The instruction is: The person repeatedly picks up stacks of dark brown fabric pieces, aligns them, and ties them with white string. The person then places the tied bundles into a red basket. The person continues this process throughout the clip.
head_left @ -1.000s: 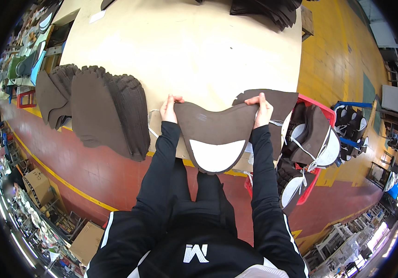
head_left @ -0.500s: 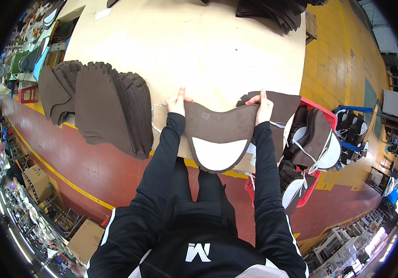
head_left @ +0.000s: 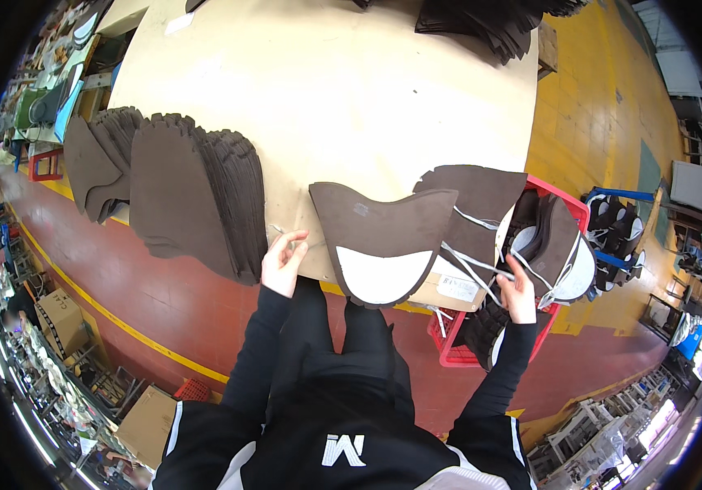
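A dark brown curved panel (head_left: 392, 220) with a white half-moon patch (head_left: 385, 273) lies at the near edge of the table, touched by neither hand. To its left, my left hand (head_left: 284, 263) is empty, its fingers loosely bent and apart, beside a thin white string end at the table edge. My right hand (head_left: 517, 292) is over on the right, thumb and fingers pinching a white string (head_left: 472, 260) that runs from beside the panel. Another brown panel (head_left: 473, 192) lies under the string, beyond a cardboard piece with a white label (head_left: 457, 287).
Tall stacks of brown panels (head_left: 175, 188) stand on the table's left. More panels (head_left: 481, 28) lie at the far edge. A red crate (head_left: 559, 186) holding tied brown-and-white bundles stands at the right, with a blue rack (head_left: 622, 196) of similar pieces beyond.
Both hands have let go of the brown panel, which now rests on the table. My left hand moved back and left; my right hand moved right and nearer, to the string.
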`<state>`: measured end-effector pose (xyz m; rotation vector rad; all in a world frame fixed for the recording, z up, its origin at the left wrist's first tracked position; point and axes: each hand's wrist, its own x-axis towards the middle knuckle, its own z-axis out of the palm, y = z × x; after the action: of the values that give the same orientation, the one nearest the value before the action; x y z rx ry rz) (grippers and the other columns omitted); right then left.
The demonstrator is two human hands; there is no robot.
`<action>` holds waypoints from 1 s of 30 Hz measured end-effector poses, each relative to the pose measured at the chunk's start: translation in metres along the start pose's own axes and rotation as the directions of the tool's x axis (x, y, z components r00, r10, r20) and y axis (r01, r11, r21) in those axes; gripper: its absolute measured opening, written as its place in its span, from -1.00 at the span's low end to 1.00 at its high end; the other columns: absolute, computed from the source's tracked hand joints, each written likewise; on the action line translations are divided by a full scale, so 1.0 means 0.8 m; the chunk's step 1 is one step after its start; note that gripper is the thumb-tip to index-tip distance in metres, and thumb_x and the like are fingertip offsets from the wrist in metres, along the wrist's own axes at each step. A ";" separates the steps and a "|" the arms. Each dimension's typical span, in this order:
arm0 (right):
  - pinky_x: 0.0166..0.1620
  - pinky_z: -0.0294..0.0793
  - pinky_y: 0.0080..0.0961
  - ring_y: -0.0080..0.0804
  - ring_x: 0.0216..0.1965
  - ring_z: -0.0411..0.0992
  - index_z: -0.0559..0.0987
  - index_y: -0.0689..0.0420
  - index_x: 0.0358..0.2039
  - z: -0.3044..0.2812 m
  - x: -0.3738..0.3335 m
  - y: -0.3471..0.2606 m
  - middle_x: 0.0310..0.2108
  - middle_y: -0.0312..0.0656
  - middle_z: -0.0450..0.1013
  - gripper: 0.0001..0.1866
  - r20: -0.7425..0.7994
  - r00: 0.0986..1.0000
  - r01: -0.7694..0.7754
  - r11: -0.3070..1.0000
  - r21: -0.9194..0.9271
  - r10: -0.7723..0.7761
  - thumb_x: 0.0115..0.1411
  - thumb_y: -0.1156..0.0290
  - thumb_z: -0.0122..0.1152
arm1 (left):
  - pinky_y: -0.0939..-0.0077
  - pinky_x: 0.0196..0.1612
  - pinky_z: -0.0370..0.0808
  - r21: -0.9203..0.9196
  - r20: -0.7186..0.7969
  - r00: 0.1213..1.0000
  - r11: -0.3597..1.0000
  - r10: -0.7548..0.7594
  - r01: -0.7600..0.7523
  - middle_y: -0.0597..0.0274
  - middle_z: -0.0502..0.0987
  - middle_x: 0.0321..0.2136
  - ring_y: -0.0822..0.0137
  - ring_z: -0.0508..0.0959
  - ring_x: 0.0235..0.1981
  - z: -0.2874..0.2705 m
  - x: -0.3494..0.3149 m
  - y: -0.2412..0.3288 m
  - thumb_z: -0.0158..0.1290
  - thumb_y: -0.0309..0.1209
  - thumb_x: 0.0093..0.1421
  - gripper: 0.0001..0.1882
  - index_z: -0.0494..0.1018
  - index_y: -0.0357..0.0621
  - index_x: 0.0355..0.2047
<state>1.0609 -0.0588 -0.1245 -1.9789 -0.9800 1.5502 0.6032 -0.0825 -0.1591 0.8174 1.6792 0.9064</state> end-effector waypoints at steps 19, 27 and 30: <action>-0.23 0.45 -0.42 -0.26 -0.33 0.45 0.49 0.14 -0.10 0.318 -0.128 -0.223 -0.45 -0.18 0.39 -0.59 0.494 0.508 0.861 0.416 -0.291 -0.705 -0.04 0.60 0.14 | 0.54 -0.27 0.47 -0.095 0.458 0.888 0.996 0.045 -0.001 0.22 0.48 -0.27 0.45 0.51 -0.35 0.086 -0.013 0.073 0.11 -0.52 0.16 -0.79 0.61 -0.11 -0.19; -0.33 0.48 -0.63 -0.58 -0.48 0.46 0.51 0.23 -0.16 0.314 -0.129 -0.178 -0.48 -0.24 0.49 -0.84 0.487 0.784 0.273 0.918 0.287 -0.385 0.28 0.51 0.01 | 0.69 -0.49 0.28 -0.818 -0.080 0.994 0.564 0.081 -0.112 0.19 0.47 -0.25 0.58 0.34 -0.52 0.019 0.032 0.019 -0.04 -0.36 0.33 -0.83 0.47 -0.21 -0.26; -0.45 0.37 -0.54 -0.56 -0.57 0.39 0.49 0.22 -0.13 0.341 -0.067 -0.130 -0.61 -0.25 0.37 -0.80 0.293 0.886 0.389 0.920 -0.046 -0.360 0.26 0.46 0.05 | 0.73 -0.60 0.21 -0.608 -0.005 0.991 0.787 0.130 -0.106 0.21 0.54 -0.32 0.59 0.34 -0.64 -0.002 0.034 0.016 -0.02 -0.33 0.33 -0.75 0.51 -0.29 -0.25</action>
<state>0.7664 -0.0540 -0.0911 -1.5316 -1.4862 1.6010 0.5963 -0.0535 -0.1599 0.4878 1.1864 1.4131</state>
